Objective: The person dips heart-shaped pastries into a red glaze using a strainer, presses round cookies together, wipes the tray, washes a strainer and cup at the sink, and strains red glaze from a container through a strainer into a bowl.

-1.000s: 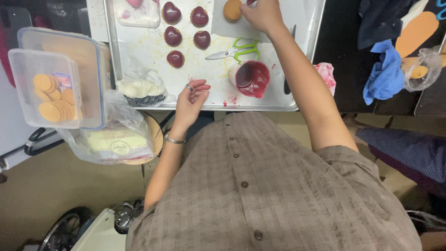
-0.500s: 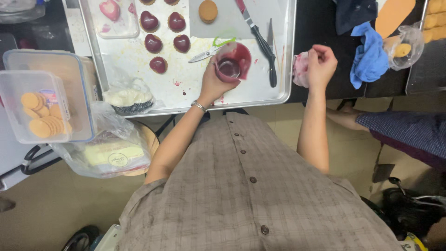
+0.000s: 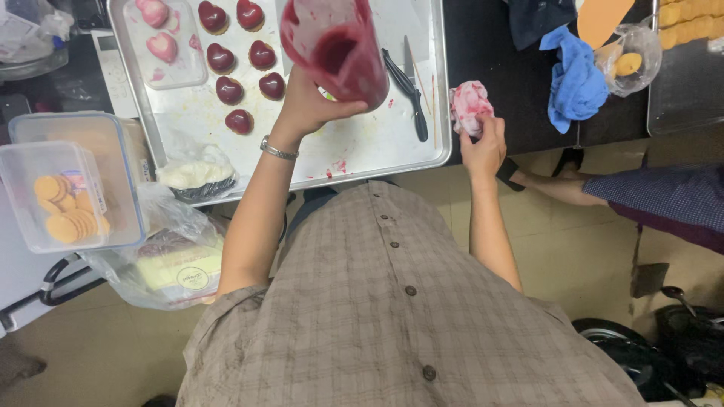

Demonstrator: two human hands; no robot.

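Observation:
My left hand (image 3: 305,105) grips a clear plastic cup (image 3: 335,49) smeared with dark red glaze and holds it raised and tilted above the metal baking tray (image 3: 377,147). My right hand (image 3: 483,147) rests at the tray's right edge, fingers on a crumpled tissue (image 3: 470,105) stained pink. Several dark red heart-shaped pastries (image 3: 241,75) lie on the tray's left half. A black-handled knife (image 3: 411,87) lies on the tray just right of the cup.
A small tray with pink hearts (image 3: 160,41) sits top left. A dish of white cream (image 3: 194,175), a clear box of round biscuits (image 3: 64,200) and a plastic bag (image 3: 162,260) stand left. A blue cloth (image 3: 577,75) lies right, beside another person's sleeve (image 3: 656,200).
My left hand has lifted the red-smeared cup off the tray toward the camera. My right hand has stayed by the stained tissue at the tray's edge.

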